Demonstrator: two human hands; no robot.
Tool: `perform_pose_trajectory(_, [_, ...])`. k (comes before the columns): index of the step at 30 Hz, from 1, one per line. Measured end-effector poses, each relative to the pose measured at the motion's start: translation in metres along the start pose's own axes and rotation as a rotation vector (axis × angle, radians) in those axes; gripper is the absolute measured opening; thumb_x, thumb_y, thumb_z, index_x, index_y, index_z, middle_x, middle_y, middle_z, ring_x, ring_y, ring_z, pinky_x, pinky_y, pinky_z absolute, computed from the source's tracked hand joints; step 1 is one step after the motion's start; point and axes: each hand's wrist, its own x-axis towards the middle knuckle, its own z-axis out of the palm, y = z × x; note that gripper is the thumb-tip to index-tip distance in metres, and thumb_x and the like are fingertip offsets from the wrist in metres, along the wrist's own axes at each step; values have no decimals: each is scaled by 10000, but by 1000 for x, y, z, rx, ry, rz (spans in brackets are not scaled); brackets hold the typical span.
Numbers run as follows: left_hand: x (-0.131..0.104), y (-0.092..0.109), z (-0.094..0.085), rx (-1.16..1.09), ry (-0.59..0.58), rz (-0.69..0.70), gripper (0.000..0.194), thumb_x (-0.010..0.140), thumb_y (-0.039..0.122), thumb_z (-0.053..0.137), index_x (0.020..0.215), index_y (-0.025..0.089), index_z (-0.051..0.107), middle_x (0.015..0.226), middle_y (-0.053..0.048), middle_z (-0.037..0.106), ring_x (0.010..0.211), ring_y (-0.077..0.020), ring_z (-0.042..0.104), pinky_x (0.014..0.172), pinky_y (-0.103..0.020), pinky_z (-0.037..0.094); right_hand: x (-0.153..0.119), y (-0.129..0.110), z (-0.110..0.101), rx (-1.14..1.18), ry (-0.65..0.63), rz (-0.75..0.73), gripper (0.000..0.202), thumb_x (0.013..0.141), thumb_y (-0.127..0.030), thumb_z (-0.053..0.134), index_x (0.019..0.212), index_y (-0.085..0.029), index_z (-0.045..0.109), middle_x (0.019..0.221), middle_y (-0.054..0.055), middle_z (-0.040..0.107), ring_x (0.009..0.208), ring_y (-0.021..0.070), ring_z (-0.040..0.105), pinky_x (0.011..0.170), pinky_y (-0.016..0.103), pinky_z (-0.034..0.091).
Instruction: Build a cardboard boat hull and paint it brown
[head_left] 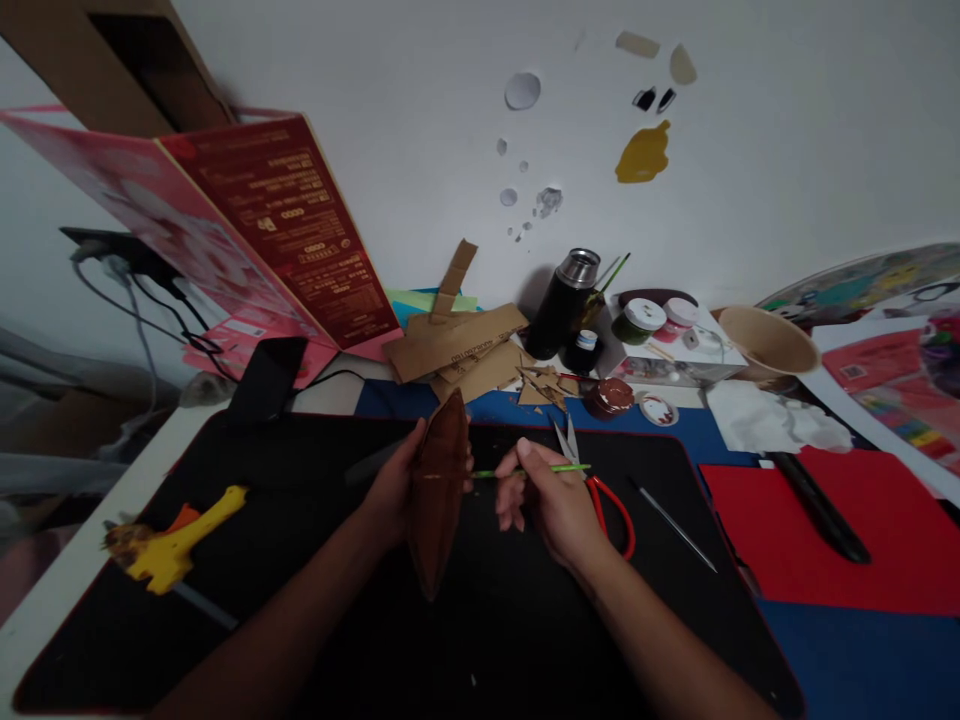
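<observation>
My left hand is wrapped round a brown, boat-shaped piece with pointed ends, held upright above the black mat. Some of its fingertips show past the piece's right edge. Between the fingers of my right hand is a thin paintbrush with a green handle. The brush points left at the brown piece; whether its tip touches cannot be made out. Just beyond my right hand lie scissors with red handles. A slim silver pen-like stick rests further right.
On the black mat at left lies a yellow giraffe-like figure. Cardboard scraps, a black flask and a brown paint jar stand along the back. A phone is back left, red sheets at right.
</observation>
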Motion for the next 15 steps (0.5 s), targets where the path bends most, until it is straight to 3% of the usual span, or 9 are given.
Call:
perform_pose_trajectory(7, [1,1,-3,3,-11,-33,587,1067,535,389,1005,91,767,816,-146,776,635,-244,754,610,-334,609,-11,8,-4,-65,-82,67,523,936,-663,656,803,-157,663,533,28,694,403,132,629,391,186,371])
perform_pose_trajectory(15, [-1,2,-2,-20,-37,-2,569,1071,531,359,1164,119,741,850,-132,770,637,-236,750,576,-321,596,-22,9,-9,-92,-166,97,512,964,-618,650,769,-144,676,483,10,650,388,121,604,404,190,375])
